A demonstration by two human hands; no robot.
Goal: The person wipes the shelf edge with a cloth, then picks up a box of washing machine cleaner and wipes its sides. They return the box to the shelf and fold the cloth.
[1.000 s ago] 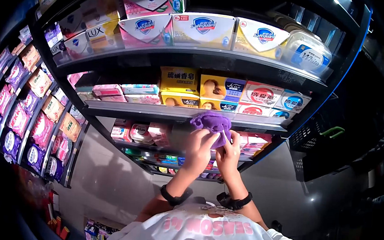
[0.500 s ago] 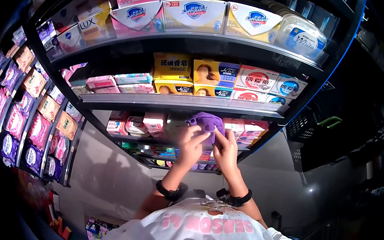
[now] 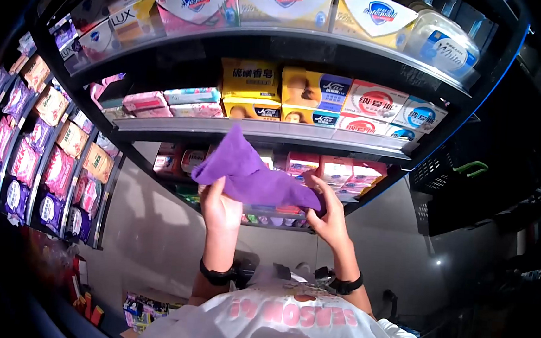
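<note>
A purple cloth (image 3: 254, 180) is stretched between my two hands, in front of the lower shelves. My left hand (image 3: 221, 208) is closed on its left part, thumb on the near side, and a pointed corner of the cloth stands up above it. At the cloth's right end, my right hand (image 3: 328, 217) grips a bunched part between thumb and fingers. The fingers of my left hand are mostly hidden behind the fabric. Behind the cloth, the lower shelf carries pink and white boxes (image 3: 336, 169), partly covered by it.
Above the cloth runs a shelf edge (image 3: 261, 130) with yellow soap boxes (image 3: 250, 80) and red-and-white boxes (image 3: 372, 101). Safeguard boxes (image 3: 283, 5) fill the top shelf. On the left stands a rack of packets (image 3: 59, 168); a black basket (image 3: 432, 172) is at the right.
The purple cloth was bunched up between both hands. Now it is spread out sideways, with my left hand moved left and my right hand slightly right and lower.
</note>
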